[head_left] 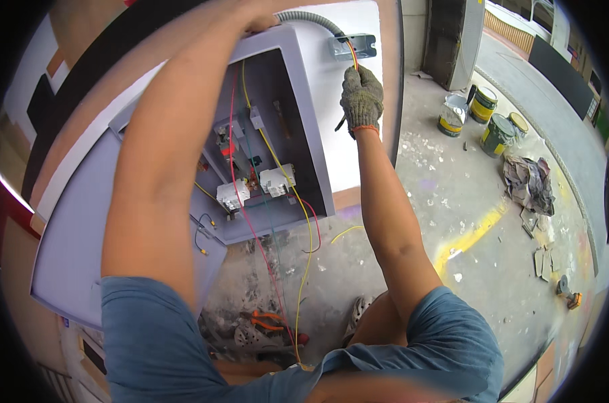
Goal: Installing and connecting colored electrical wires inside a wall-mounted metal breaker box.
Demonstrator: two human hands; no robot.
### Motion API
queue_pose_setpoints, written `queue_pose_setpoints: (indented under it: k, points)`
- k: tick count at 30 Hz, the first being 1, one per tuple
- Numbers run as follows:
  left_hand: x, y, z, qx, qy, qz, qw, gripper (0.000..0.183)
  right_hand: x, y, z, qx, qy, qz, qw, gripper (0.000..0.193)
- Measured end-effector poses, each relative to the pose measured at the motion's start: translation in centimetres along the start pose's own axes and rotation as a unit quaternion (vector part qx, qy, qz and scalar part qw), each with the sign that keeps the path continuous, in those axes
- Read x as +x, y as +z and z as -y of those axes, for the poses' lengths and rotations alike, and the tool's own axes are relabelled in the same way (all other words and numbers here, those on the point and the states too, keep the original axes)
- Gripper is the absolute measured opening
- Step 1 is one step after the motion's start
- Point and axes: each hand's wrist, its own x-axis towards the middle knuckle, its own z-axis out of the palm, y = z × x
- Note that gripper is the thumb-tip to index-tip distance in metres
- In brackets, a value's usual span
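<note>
My right hand (363, 98), in a grey-green knit glove, is closed around red and yellow wires (353, 54). They come out of a metal junction box (365, 46) on the white panel. A thin dark piece (341, 125) sticks out beside the glove. My bare left hand (261, 21) reaches to the top of the grey electrical enclosure (311, 134), by the end of a grey corrugated conduit (312, 18); its fingers are mostly hidden. Inside the enclosure are white breakers (277, 181). A red wire (247, 218) and a yellow wire (277, 158) hang down through it.
The enclosure's door (109, 221) hangs open at left. Orange-handled pliers (267, 320) lie on the floor near my feet. At right stand paint cans (498, 134), with crumpled paper (529, 185) and a cordless tool (569, 294) nearer. A yellow paint streak (469, 238) marks the concrete.
</note>
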Motion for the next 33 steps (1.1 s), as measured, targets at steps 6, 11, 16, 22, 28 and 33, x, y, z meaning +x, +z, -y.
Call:
queue_pose_setpoints:
  k: [6,11,16,22,28,33]
  points:
    - [-0.2,-3.2,1.5,-0.146,-0.041,0.128,0.980,0.023,1.2,0.0,0.3,-0.022,-0.033,0.015,0.999,0.037]
    - [-2.1,-5.2,-0.7,0.066,0.025,0.062,0.996,0.027,2.3,-1.1,4.7,-0.238,-0.336,-0.175,0.895,0.043]
    - [-2.2,-4.8,-1.1,0.011,0.025,0.026,0.999,0.023,5.4,-0.1,9.2,-0.305,-0.417,-0.081,0.852,0.041]
    - [-0.7,-5.3,0.1,-0.159,-0.010,0.168,0.973,0.031,8.5,2.2,11.6,-0.406,-0.273,0.183,0.853,0.029]
    - [-1.2,-4.5,-0.2,-0.075,0.072,0.115,0.988,0.037,7.3,3.3,10.1,-0.395,-0.311,0.090,0.860,0.022]
    - [-1.1,-4.1,0.9,-0.085,0.063,0.085,0.991,0.034,7.7,3.9,9.6,-0.361,-0.352,0.073,0.860,0.025]
